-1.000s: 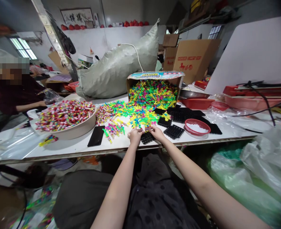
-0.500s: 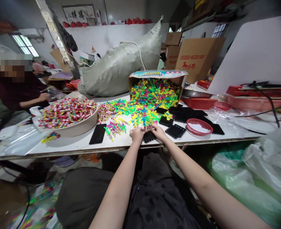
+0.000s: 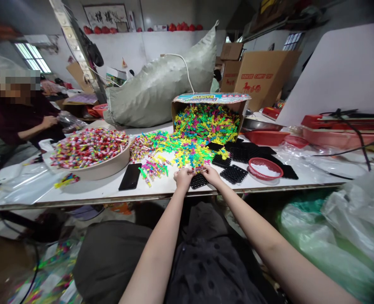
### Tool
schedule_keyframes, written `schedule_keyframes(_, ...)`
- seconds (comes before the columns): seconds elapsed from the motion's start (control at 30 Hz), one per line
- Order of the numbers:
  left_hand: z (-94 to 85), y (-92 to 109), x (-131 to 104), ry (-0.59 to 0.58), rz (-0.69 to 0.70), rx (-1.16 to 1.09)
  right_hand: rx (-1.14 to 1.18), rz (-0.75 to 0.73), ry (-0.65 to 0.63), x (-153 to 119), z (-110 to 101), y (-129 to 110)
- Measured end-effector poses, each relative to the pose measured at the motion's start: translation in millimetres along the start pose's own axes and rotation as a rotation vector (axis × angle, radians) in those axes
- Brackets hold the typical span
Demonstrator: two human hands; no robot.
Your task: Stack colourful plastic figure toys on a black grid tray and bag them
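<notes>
- Left hand: fingertips pinching the left end of some small reddish pieces, too small to make out fully.
- Right hand: fingertips pinching their right end.
- Black perforated tray: on the tabletop, below and between both hands.
- Colourful plastic figures: heaped just beyond both hands.
- Red basket: right of the right hand.

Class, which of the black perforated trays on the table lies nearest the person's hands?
The black tray lying between the left hand and the right hand; the other trays lie farther back or off to the right.
</notes>
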State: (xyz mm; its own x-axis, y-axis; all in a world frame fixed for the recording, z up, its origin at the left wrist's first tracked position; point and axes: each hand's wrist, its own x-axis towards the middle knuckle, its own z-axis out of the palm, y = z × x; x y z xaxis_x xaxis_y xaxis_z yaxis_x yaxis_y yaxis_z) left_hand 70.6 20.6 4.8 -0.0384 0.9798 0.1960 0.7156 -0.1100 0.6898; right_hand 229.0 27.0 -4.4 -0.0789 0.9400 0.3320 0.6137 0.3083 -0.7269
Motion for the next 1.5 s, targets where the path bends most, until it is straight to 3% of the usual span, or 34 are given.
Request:
schedule_keyframes(0.83, -1.4, 0.6, -1.5, 0.0, -0.004, -0.005, 0.005, -0.016, -0.014, 2.5, 3.1, 8.1)
schedule_keyframes(1.5, -4.9, 3.2, -3.8, -0.07, -0.005, 0.006, -0.011, -0.044, -0.019, 1.8, 0.7, 4.1)
